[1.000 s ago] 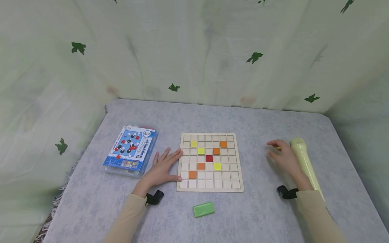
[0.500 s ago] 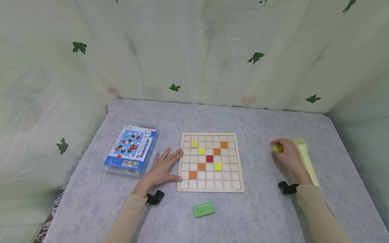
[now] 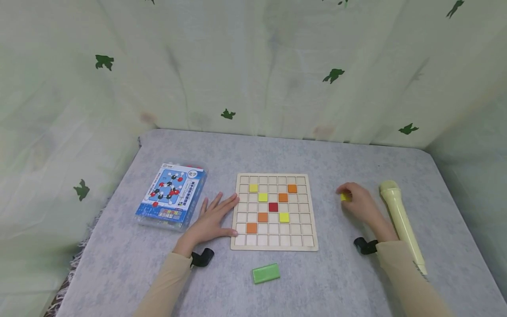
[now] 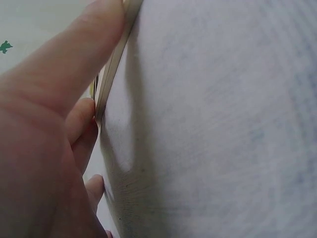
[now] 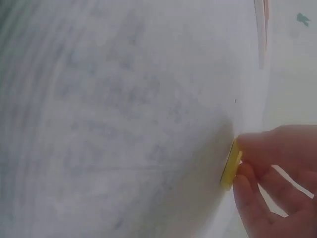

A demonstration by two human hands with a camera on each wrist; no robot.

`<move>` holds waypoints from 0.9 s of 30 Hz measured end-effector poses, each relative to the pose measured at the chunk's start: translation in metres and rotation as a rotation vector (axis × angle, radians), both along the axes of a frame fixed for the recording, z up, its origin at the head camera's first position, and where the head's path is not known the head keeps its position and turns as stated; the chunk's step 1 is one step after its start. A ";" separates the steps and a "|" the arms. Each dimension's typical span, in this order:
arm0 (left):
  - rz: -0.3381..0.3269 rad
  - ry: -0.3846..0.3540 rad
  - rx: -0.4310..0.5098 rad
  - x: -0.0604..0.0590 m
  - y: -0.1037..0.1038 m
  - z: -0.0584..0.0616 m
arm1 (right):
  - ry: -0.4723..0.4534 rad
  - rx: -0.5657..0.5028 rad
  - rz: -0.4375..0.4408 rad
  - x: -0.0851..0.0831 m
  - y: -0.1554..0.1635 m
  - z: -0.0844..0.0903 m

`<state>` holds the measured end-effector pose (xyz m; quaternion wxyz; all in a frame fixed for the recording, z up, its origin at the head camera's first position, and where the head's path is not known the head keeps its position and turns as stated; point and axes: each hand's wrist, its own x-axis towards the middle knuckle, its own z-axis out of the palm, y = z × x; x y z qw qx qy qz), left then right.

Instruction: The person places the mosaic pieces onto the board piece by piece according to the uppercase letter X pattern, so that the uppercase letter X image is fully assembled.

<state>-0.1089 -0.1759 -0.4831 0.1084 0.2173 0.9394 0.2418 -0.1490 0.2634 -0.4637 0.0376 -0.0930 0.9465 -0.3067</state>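
Observation:
A square wooden grid board [image 3: 274, 245] lies flat in the middle of the table, with yellow, orange and one red tile [image 3: 273, 207] set in its cells. My left hand [image 3: 211, 222] rests at the board's left edge, fingers spread and straight, thumb and fingertips touching the frame. To the right of the board, my right hand [image 3: 358, 203] pinches a yellow square tile [image 5: 231, 164] between thumb and fingers, close over the tabletop. In the right wrist view the tile is seen nearly edge-on.
A boxed molecular model set [image 3: 171, 196] lies beyond my left hand. In front of the board is a green rectangular block [image 3: 266, 273]. A pale yellow microphone [image 3: 403, 226] lies to the right of my right hand. A pale curtain [image 3: 269, 66] hangs behind the table.
My right hand has come away from beside the microphone, moving left toward the board with the yellow tile in its fingers. The left hand and board have stayed put.

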 end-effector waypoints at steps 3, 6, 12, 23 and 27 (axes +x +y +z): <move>-0.003 -0.002 0.006 0.000 0.000 0.000 | 0.021 0.014 -0.001 0.000 0.000 -0.001; -0.009 -0.004 0.005 -0.001 0.001 0.000 | 0.037 0.020 -0.006 0.001 0.005 -0.002; -0.004 -0.007 -0.001 0.000 0.000 0.002 | 0.013 0.002 0.002 0.004 0.002 -0.003; 0.003 -0.016 -0.002 0.000 0.000 0.003 | 0.067 -0.112 0.312 0.047 -0.083 0.002; 0.002 -0.014 -0.004 0.000 0.001 0.003 | 0.040 -0.075 0.372 0.058 -0.099 0.003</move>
